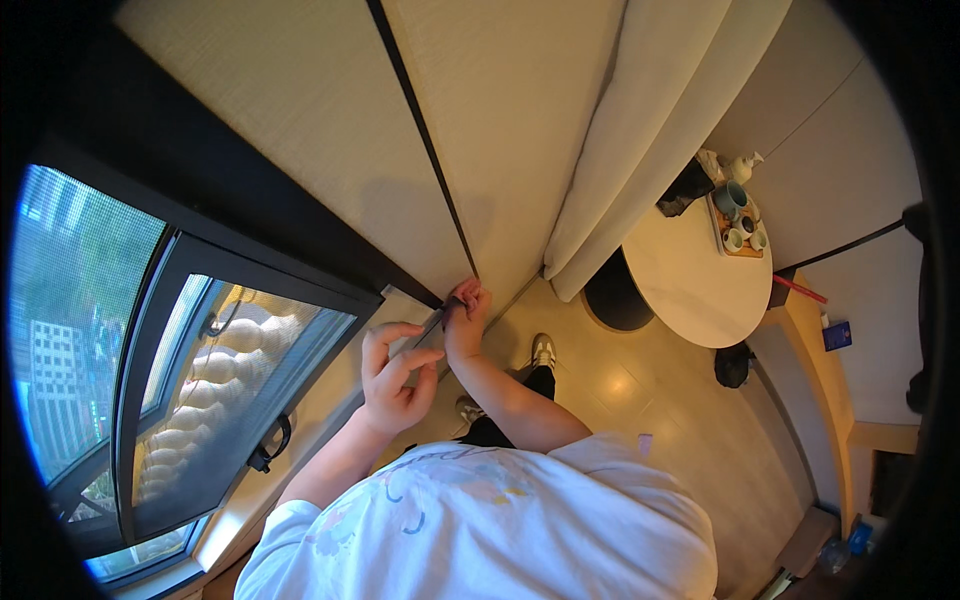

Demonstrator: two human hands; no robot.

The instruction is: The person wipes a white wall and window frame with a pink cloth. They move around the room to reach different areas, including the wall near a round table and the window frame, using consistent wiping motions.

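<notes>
My right hand [466, 322] is closed around a small dark item [453, 307], mostly hidden by the fingers, so I cannot tell what it is. It is at the lower end of a black strip [420, 127] that runs between two pale wall panels [502, 97]. To its left, my left hand [401, 379] is raised with thumb and fingers apart and nothing visible between them. A black window frame [300, 225] meets the wall close to both hands.
On the left stands a screened window sash [217, 375] with a black handle [281, 446]. A pale curtain [637, 150] hangs to the right. Beyond it, a round-ended white table [682, 285] bears a tea tray [720, 240] with cups. A black bag [732, 365] is below the table.
</notes>
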